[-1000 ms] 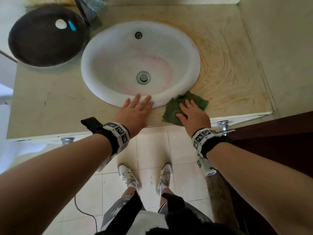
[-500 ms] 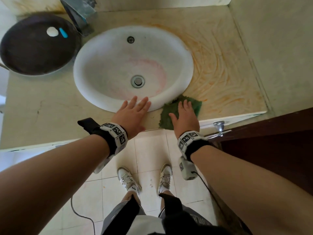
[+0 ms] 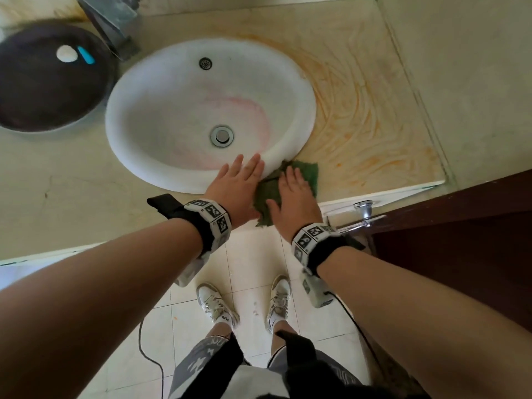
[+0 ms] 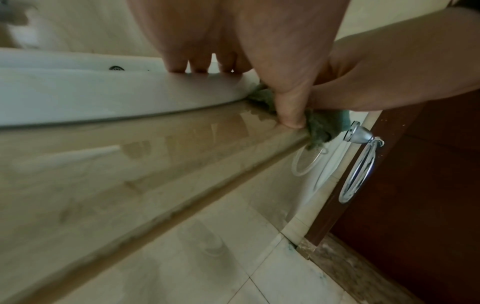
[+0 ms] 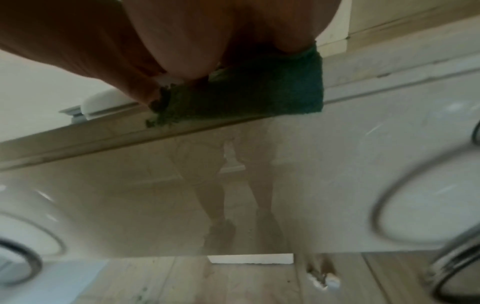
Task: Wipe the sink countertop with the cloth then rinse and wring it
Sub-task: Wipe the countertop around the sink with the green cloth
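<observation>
Head view: my right hand (image 3: 293, 201) presses flat, fingers straight, on the green cloth (image 3: 309, 174) at the sink's (image 3: 161, 168) near-right rim on the worktop (image 3: 374, 139); left hand (image 3: 239, 185) rests flat, fingers straight, on that rim beside it.

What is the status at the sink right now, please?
Right hand flat on green cloth at countertop front edge. Left hand open on sink rim. Orange smears remain on the right. Nothing blocking.

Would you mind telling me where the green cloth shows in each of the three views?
Head: green cloth lies centre, under the right hand at the counter's front edge.
Left wrist: upper right, beside the thumb.
Right wrist: upper middle, under the palm.
Shared landmark: the white oval basin.
</observation>
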`<state>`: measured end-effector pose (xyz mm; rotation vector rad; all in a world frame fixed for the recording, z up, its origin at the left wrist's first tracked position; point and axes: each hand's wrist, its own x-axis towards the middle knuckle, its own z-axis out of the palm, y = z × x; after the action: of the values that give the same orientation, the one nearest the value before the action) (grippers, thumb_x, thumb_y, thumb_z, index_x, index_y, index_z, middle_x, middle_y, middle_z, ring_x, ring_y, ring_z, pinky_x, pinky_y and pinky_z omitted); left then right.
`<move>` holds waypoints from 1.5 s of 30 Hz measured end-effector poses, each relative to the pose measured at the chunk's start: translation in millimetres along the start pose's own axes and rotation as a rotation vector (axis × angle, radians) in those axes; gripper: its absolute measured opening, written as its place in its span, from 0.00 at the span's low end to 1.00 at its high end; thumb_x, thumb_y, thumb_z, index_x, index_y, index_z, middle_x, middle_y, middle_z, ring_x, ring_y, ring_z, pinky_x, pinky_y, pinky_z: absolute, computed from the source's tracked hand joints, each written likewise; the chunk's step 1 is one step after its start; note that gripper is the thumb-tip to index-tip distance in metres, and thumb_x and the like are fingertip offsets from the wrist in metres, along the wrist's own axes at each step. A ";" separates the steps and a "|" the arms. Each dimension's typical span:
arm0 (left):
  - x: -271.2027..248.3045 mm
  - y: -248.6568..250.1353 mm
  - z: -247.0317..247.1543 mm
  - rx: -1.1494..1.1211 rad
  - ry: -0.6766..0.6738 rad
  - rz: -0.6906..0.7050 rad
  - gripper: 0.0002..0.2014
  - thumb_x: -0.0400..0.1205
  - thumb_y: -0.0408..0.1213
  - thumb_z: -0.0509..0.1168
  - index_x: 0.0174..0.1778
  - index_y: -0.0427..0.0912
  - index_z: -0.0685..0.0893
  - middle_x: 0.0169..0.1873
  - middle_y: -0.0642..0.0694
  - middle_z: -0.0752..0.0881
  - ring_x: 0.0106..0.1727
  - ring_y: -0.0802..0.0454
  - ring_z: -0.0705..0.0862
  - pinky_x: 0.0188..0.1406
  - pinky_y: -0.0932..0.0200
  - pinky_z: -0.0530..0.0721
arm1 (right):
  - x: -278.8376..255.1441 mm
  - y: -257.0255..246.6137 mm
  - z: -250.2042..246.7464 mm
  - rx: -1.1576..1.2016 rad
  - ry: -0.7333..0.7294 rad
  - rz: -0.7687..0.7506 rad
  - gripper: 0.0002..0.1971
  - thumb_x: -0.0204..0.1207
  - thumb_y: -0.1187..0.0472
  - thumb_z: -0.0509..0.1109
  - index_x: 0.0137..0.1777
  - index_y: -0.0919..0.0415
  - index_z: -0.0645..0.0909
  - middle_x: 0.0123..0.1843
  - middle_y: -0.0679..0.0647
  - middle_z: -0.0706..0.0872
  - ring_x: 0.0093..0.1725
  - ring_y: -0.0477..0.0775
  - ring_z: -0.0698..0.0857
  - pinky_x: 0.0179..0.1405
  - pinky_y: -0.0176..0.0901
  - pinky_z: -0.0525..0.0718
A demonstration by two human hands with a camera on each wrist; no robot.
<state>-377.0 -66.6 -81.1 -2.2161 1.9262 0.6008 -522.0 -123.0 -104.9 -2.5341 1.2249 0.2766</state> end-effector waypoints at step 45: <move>51.7 80.5 7.7 0.022 -0.082 0.082 0.42 0.83 0.44 0.64 0.84 0.35 0.44 0.85 0.43 0.41 0.85 0.44 0.43 0.81 0.56 0.43 | 5.2 193.4 -46.2 0.003 0.040 0.428 0.35 0.86 0.49 0.53 0.84 0.67 0.46 0.86 0.62 0.47 0.85 0.60 0.46 0.85 0.52 0.48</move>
<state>-452.0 -124.7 -96.1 -2.0746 1.9803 0.6686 -669.3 -256.6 -100.8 -2.2601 1.7758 0.3185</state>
